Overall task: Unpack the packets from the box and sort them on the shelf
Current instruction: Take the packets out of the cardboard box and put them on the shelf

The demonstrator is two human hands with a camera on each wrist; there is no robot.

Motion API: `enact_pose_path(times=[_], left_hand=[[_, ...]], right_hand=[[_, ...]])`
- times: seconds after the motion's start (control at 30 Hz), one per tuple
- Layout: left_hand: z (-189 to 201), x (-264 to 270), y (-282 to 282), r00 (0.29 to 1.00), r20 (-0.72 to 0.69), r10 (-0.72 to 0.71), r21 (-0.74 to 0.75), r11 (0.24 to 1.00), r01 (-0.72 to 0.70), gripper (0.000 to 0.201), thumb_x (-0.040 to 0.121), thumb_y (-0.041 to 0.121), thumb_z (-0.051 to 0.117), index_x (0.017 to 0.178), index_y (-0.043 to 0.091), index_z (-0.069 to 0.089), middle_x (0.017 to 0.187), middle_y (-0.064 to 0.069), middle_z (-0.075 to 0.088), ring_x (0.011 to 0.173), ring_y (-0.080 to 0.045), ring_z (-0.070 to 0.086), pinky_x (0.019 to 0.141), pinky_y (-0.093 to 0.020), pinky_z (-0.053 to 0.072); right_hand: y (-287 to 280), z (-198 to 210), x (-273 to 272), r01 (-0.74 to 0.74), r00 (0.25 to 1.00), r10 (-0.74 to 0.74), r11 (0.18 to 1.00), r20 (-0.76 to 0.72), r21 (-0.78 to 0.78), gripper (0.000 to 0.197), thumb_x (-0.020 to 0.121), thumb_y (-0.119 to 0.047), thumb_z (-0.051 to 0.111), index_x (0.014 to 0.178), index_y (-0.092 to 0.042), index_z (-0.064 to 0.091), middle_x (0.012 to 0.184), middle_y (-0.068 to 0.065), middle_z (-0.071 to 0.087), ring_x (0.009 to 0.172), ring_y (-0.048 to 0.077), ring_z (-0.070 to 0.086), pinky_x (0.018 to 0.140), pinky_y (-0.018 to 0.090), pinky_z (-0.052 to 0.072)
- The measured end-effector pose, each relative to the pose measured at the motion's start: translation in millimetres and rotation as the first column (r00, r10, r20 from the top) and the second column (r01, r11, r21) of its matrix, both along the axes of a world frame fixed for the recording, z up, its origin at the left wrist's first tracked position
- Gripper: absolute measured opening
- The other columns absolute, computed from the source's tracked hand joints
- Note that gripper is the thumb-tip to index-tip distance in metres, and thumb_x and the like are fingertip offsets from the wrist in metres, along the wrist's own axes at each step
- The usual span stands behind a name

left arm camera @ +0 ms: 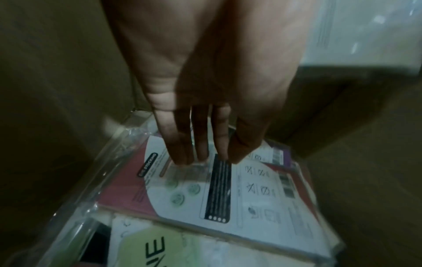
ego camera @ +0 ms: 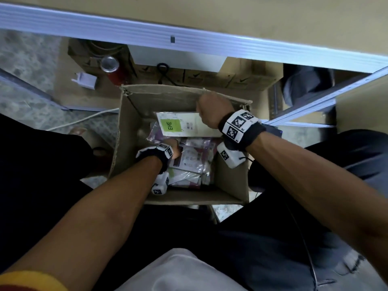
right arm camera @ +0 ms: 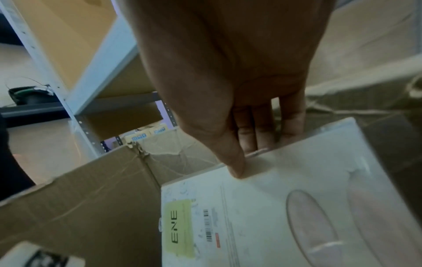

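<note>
An open cardboard box point(ego camera: 130, 148) stands on the floor between my legs, with several plastic-wrapped packets inside. My right hand point(ego camera: 212, 111) pinches the edge of a white packet with a green ENE label point(ego camera: 178, 124) and holds it above the others; the thumb lies on top point(right arm camera: 236, 168) and the fingers point(right arm camera: 262, 133) underneath. My left hand point(ego camera: 174, 149) reaches down into the box. Its straight fingers point(left arm camera: 200, 144) touch a red-and-white packet point(left arm camera: 228, 189) on top of the pile. Another ENE packet point(left arm camera: 148, 249) lies under that one.
A white metal shelf rail point(ego camera: 189, 42) runs across the top, with a shelf upright point(ego camera: 327, 99) at the right. Behind the box stand more cartons point(ego camera: 231, 78), a red can point(ego camera: 112, 69) and a black cable point(ego camera: 162, 72). My knees flank the box.
</note>
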State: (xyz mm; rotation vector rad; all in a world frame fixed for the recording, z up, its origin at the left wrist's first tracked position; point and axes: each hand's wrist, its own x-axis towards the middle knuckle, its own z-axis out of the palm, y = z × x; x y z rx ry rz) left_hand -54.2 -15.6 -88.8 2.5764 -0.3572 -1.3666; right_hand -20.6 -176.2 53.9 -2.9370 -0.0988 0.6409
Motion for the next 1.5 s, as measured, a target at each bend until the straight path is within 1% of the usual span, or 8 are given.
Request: enact_pose_path(times=[0.1, 0.2, 0.4, 0.57, 1.03, 1.27, 1.33, 1.5], left_hand=[[-13.6, -0.8, -0.5, 0.986, 0.126, -0.107, 0.007, 0.994, 0.107, 0.056, 0.097, 0.032, 0.057, 0.142, 0.002, 0.042, 0.144, -0.022, 0.046, 0.128, -0.039, 0.048, 0.106, -0.041, 0.042], [-22.2, -1.9, 3.2, 0.974, 0.18, -0.137, -0.026, 0.989, 0.144, 0.067, 0.097, 0.03, 0.054, 0.154, 0.01, 0.024, 0.158, -0.02, 0.026, 0.141, -0.04, 0.032, 0.114, -0.049, 0.033], [-23.0, -10.5, 9.1, 0.948, 0.211, -0.24, 0.065, 0.971, 0.231, 0.044, 0.104, 0.021, 0.035, 0.147, 0.012, 0.039, 0.154, -0.018, 0.035, 0.14, -0.038, 0.035, 0.117, -0.045, 0.029], [-23.7, -16.9, 18.4, 0.938, 0.106, -0.331, 0.061, 0.943, 0.326, 0.031, 0.087, 0.009, 0.065, 0.117, 0.012, 0.058, 0.124, -0.016, 0.061, 0.113, -0.033, 0.06, 0.097, -0.041, 0.05], [-7.6, -15.3, 13.1, 0.978, -0.008, -0.21, 0.017, 0.978, 0.21, 0.045, 0.082, 0.021, 0.078, 0.121, 0.008, 0.06, 0.126, -0.014, 0.062, 0.114, -0.032, 0.061, 0.094, -0.037, 0.051], [35.1, -12.0, -0.7, 0.977, -0.008, -0.212, -0.095, 0.973, 0.211, 0.016, 0.085, 0.009, 0.072, 0.1, 0.005, 0.076, 0.105, -0.009, 0.074, 0.099, -0.025, 0.07, 0.09, -0.036, 0.056], [56.0, -9.4, -6.1, 0.964, 0.035, -0.265, -0.128, 0.955, 0.267, 0.012, 0.084, 0.005, 0.069, 0.093, 0.005, 0.078, 0.101, -0.01, 0.076, 0.097, -0.027, 0.07, 0.087, -0.038, 0.057], [116.1, 0.4, -9.7, 0.923, 0.188, -0.336, -0.172, 0.914, 0.368, 0.013, 0.083, 0.005, 0.068, 0.086, 0.013, 0.079, 0.094, -0.002, 0.076, 0.091, -0.021, 0.069, 0.083, -0.028, 0.053]], right_hand=[[-4.1, 12.7, -2.5, 0.003, 1.0, -0.004, 1.0, 0.026, 0.024, 0.019, 0.091, -0.009, 0.051, 0.103, -0.011, 0.065, 0.112, 0.017, 0.062, 0.101, 0.036, 0.061, 0.075, 0.036, 0.045], [-6.1, 16.0, -9.9, 0.032, 0.998, -0.034, 0.998, 0.044, 0.056, 0.019, 0.092, -0.01, 0.052, 0.103, -0.012, 0.067, 0.111, 0.014, 0.065, 0.099, 0.034, 0.062, 0.08, 0.039, 0.053], [-15.6, 8.0, -23.4, 0.078, 0.997, -0.077, 0.994, -0.02, 0.072, 0.017, 0.091, -0.012, 0.053, 0.1, -0.012, 0.068, 0.109, 0.012, 0.067, 0.099, 0.033, 0.064, 0.082, 0.043, 0.055], [-16.5, 4.4, -30.3, 0.116, 0.992, -0.109, 0.988, -0.068, 0.103, 0.019, 0.085, -0.007, 0.052, 0.09, -0.014, 0.069, 0.099, 0.012, 0.069, 0.091, 0.034, 0.065, 0.078, 0.044, 0.056], [-16.0, 2.0, -32.0, 0.111, 0.993, -0.105, 0.988, -0.051, 0.109, 0.016, 0.086, -0.009, 0.055, 0.089, -0.017, 0.068, 0.1, 0.01, 0.069, 0.091, 0.032, 0.065, 0.078, 0.04, 0.056], [-4.7, 1.3, -26.9, 0.047, 0.999, -0.047, 0.996, -0.009, 0.07, 0.013, 0.087, -0.007, 0.057, 0.094, -0.014, 0.066, 0.105, 0.01, 0.068, 0.096, 0.03, 0.065, 0.081, 0.043, 0.056], [-2.8, 3.6, -27.1, 0.025, 1.0, -0.026, 0.998, 0.002, 0.057, 0.014, 0.087, -0.005, 0.057, 0.095, -0.013, 0.066, 0.106, 0.011, 0.067, 0.097, 0.032, 0.065, 0.081, 0.043, 0.056], [-3.4, 20.3, -29.9, 0.005, 1.0, -0.007, 0.997, 0.025, 0.074, 0.015, 0.087, -0.007, 0.053, 0.091, -0.013, 0.066, 0.104, 0.013, 0.068, 0.098, 0.033, 0.064, 0.082, 0.042, 0.055]])
